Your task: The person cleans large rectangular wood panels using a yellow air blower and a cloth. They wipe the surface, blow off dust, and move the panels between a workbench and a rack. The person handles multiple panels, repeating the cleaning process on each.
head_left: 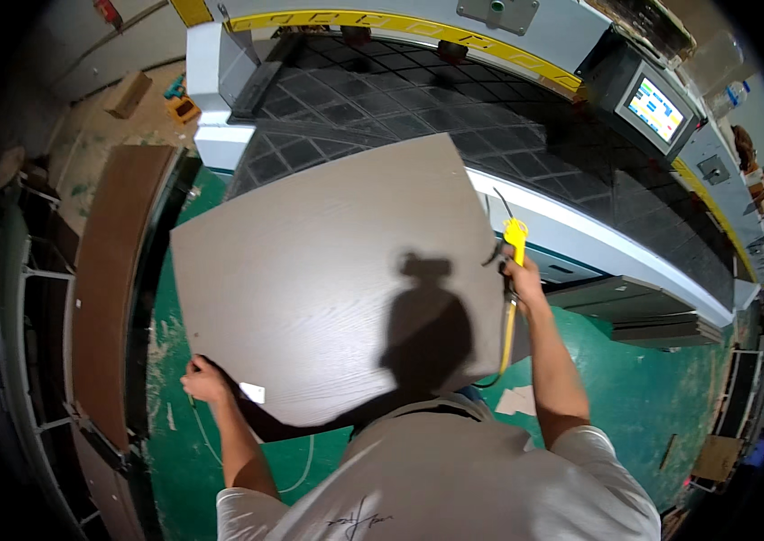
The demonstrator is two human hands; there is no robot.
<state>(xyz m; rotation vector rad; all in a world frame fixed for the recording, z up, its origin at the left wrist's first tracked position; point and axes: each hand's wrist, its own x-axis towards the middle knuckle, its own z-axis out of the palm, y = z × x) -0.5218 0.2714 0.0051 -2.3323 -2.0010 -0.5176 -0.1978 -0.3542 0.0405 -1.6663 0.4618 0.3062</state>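
Observation:
A large grey-brown wood-grain board (310, 270) fills the middle in front of me, its far end over the edge of a machine's dark bed. My left hand (207, 380) is closed at the board's lower left edge; its fingers are partly hidden there. A small white label (253, 392) sits on the board close by. At the right edge, my right hand (524, 278) grips a yellow air blow gun (515, 236) with a thin nozzle pointing away from me. From its handle a yellow hose (507, 338) hangs down. My shadow falls across the board.
Behind the board lies the machine's dark bed (346, 104), with a control screen (655, 108) at right. Stacked boards (662, 316) lean at right; a long brown board (116, 298) and metal rack (44, 270) stand left. Paper scraps (515, 400) lie on the green floor (616, 388).

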